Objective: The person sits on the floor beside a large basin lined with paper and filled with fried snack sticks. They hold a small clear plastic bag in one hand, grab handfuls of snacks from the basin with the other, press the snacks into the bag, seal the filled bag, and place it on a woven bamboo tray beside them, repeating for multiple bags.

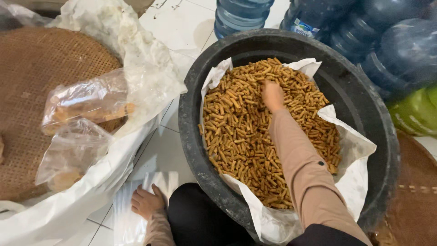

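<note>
White floor tiles (182, 27) carry everything in view, with dark grout lines running between them. On them stands a round black tub (364, 114), lined with white paper (355, 182) and filled with short, golden-brown snack sticks (236, 136). The sticks are small rods; their long axes point every which way, with no common direction in the heap. The right hand (272, 94) reaches in from the near rim, fingers pushed down among the sticks near the middle of the pile, so whether it is clenched or loose I cannot tell. The left hand (146, 202) lies low beside the tub, fingers spread flat on a clear plastic bag (129, 218) on the floor, grasping nothing. Left of that, a woven round tray (36, 91) holds white plastic sheeting (136, 59) and two filled clear bags (86, 102). Behind the tub stand blue water jugs (241, 13), and a green one (416, 111) lies at the right edge.
</note>
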`<act>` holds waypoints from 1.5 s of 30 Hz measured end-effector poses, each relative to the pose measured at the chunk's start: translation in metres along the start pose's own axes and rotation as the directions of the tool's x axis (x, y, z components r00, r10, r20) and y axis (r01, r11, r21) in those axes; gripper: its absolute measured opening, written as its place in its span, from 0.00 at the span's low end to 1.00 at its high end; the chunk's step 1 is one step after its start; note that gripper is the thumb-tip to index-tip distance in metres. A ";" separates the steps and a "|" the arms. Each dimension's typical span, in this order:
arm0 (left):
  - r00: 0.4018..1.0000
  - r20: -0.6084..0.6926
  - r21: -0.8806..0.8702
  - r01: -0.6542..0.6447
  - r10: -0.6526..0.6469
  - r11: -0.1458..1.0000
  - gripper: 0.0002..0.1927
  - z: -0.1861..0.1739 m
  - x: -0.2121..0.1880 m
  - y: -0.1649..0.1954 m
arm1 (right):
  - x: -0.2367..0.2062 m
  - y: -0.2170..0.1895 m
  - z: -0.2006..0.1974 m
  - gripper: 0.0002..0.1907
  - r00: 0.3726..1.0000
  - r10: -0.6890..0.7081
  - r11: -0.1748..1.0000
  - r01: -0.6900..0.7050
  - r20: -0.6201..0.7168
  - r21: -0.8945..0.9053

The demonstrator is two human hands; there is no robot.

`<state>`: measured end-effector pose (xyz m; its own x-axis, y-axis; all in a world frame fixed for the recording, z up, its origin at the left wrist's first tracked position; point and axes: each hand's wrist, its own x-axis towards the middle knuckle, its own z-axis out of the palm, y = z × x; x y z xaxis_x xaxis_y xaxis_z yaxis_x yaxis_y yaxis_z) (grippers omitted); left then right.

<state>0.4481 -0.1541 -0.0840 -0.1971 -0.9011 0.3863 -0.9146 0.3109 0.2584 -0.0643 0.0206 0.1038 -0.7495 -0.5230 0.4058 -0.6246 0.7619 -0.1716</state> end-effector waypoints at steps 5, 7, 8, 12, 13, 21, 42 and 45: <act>1.000 -0.011 0.015 0.010 -0.010 1.000 0.27 0.002 0.011 -0.017 | -0.003 -0.028 -0.013 0.08 0.983 0.160 0.967 -0.138 -0.088 0.214; 1.000 -0.008 0.012 0.010 -0.010 1.000 0.27 -0.004 0.013 -0.025 | -0.007 -0.055 -0.027 0.09 0.973 0.178 0.846 -0.075 -0.147 0.529; 1.000 -0.004 0.008 0.013 -0.013 1.000 0.27 -0.008 0.013 -0.027 | -0.003 -0.073 -0.034 0.07 0.984 0.109 0.764 0.009 -0.142 0.646; 1.000 0.004 -0.018 0.009 -0.009 1.000 0.28 -0.028 0.013 -0.035 | 0.002 -0.158 -0.067 0.10 0.978 -0.197 0.474 0.151 -0.063 0.867; 1.000 0.010 -0.074 0.001 0.000 0.997 0.29 -0.034 0.012 -0.036 | 0.002 -0.183 -0.072 0.13 0.959 -0.284 0.426 0.142 -0.017 0.894; 0.991 -0.009 -0.743 0.081 -0.131 0.664 0.41 -0.082 0.005 -0.024 | -0.034 -0.315 -0.112 0.16 0.741 -0.629 0.196 -0.142 0.236 0.970; 0.847 -0.216 -0.936 -0.038 0.486 -0.349 0.19 -0.395 -0.092 0.336 | -0.312 0.180 -0.224 0.11 0.984 -0.013 0.788 -0.100 0.178 0.607; 0.854 -0.167 -0.984 -0.116 0.493 -0.132 0.17 -0.351 -0.115 0.408 | -0.311 0.208 -0.222 0.12 0.987 0.052 0.870 -0.121 0.155 0.478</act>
<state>0.2212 0.1829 0.2872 -0.5604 -0.5658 0.6048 0.4913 0.3608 0.7927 0.0872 0.4266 0.1416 -0.8059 -0.5354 0.2526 -0.5576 0.5432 -0.6277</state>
